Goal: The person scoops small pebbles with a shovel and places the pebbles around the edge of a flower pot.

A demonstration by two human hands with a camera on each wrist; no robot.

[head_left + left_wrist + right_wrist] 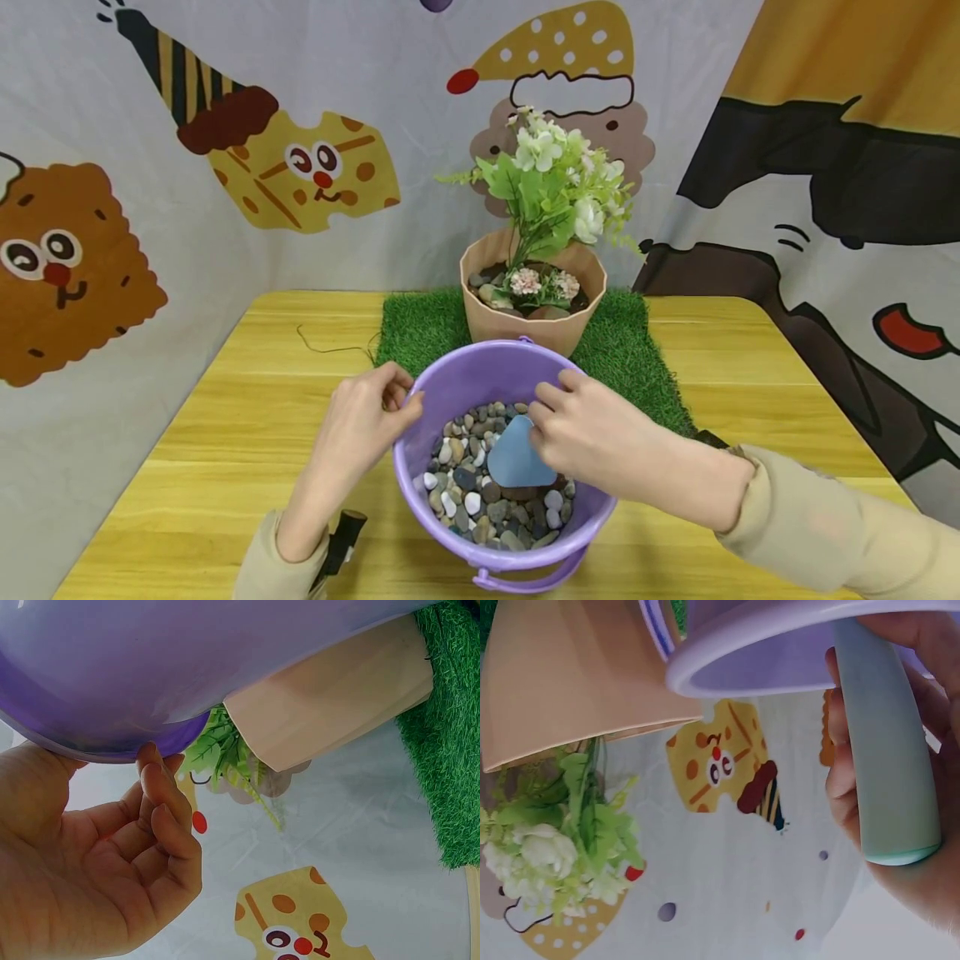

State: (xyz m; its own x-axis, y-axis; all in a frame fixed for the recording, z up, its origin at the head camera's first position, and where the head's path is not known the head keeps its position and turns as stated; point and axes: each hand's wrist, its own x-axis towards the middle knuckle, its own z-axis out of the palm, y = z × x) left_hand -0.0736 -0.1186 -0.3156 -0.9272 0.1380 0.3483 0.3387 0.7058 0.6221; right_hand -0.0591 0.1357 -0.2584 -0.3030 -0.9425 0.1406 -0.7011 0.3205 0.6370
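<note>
Apparently scooping is in hand: the right hand (579, 427) wraps the shovel (519, 460) over pebbles (472, 502) inside the near bucket (476, 377); the left hand (371, 408) pinches its left side. Next likely needs a steady bucket.

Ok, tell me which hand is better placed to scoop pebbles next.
Probably the right: the right hand holds the shovel over the pebbles in the bucket. The left hand is at the bucket's rim, better suited to steadying.
</note>
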